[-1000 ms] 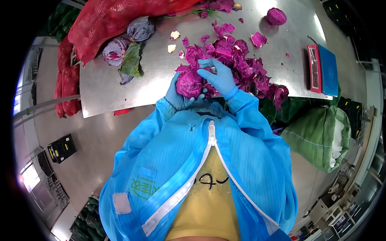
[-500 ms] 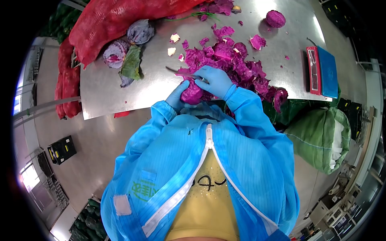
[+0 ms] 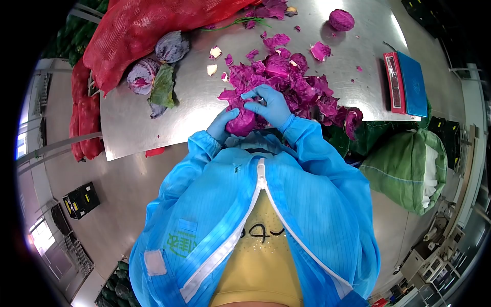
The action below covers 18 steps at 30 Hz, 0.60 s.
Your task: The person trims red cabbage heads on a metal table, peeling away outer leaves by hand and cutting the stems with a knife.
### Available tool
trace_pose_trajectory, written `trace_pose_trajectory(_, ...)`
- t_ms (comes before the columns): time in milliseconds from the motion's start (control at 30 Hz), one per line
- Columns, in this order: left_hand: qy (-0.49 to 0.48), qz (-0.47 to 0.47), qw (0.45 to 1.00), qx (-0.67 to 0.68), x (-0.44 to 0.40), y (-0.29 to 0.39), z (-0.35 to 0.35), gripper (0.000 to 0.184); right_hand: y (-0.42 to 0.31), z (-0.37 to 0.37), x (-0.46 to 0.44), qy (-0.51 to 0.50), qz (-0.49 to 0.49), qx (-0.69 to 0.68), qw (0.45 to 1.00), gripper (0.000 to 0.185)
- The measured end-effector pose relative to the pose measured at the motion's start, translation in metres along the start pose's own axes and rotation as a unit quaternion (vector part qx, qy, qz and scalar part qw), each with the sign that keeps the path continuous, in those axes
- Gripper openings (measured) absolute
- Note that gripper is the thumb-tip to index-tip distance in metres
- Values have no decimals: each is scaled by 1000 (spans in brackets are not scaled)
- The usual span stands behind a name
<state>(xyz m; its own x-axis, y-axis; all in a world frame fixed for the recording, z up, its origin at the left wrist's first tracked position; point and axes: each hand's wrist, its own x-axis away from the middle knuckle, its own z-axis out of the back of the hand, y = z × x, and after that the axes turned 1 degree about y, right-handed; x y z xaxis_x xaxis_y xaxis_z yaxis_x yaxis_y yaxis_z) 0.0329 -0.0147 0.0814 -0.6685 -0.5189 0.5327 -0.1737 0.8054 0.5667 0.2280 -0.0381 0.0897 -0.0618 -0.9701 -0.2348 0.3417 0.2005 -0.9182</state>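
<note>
A purple cabbage (image 3: 241, 123) is held close to my body at the table's near edge. My left hand (image 3: 221, 126), in a blue glove, is closed around its left side, thumb on top. My right hand (image 3: 272, 106), also gloved, is curled just above the cabbage on the right. A knife (image 3: 262, 102) is in its fingers; only a small dark-and-shiny part shows, and the blade is hidden. Loose purple cabbage leaves (image 3: 279, 71) lie heaped just beyond and to the right of my hands.
Two unpeeled cabbages (image 3: 172, 47) rest beside a red mesh sack (image 3: 138, 38) on the metal table (image 3: 194, 110). One peeled cabbage (image 3: 341, 20) sits at the far right. A red-and-blue box (image 3: 406, 84) stands by the right edge, above a green sack (image 3: 399, 166).
The knife blade, which pointed left over the cabbage, has dropped out of sight as my right hand turned. My left hand still holds the cabbage. The whole view has shifted slightly.
</note>
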Motion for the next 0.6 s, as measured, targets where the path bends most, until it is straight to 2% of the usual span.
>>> trace_pose_trajectory(33,0,0,1000,0,2,0,2,65,2,2,-1,-14,-97,-53,994,32)
trace_pose_trajectory(100,-64,-24,996,-51,9,-1,4,71,10,8,-7,121,-147,10,982,29)
trace_pose_trajectory(133,-52,-12,998,-20,15,3,-4,80,20,14,-8,131,-184,47,973,29)
trace_pose_trajectory(167,-53,-13,998,-21,13,3,-4,80,33,19,-6,139,-219,84,962,30)
trace_pose_trajectory(233,-103,-89,991,-1,9,2,-1,85,29,21,-2,137,-198,94,966,34)
trace_pose_trajectory(300,-106,-92,990,-6,7,5,2,88,13,23,6,141,-128,144,971,40)
trace_pose_trajectory(333,-103,-94,990,-24,7,7,2,88,2,22,7,97,-127,52,986,48)
trace_pose_trajectory(367,-101,-95,989,-42,8,8,2,89,-5,13,5,53,-120,-150,980,48)
trace_pose_trajectory(433,-101,-83,991,-42,5,6,5,88,-29,16,1,-79,-103,-86,988,44)
trace_pose_trajectory(500,-106,-64,991,-45,3,3,9,87,-24,19,-6,-102,-127,-122,979,41)
trace_pose_trajectory(567,-133,-41,989,-55,1,3,12,86,-12,28,-13,-253,-190,-206,926,37)
trace_pose_trajectory(600,-134,-40,989,-55,2,5,9,86,-15,27,-11,-236,-163,-197,937,31)
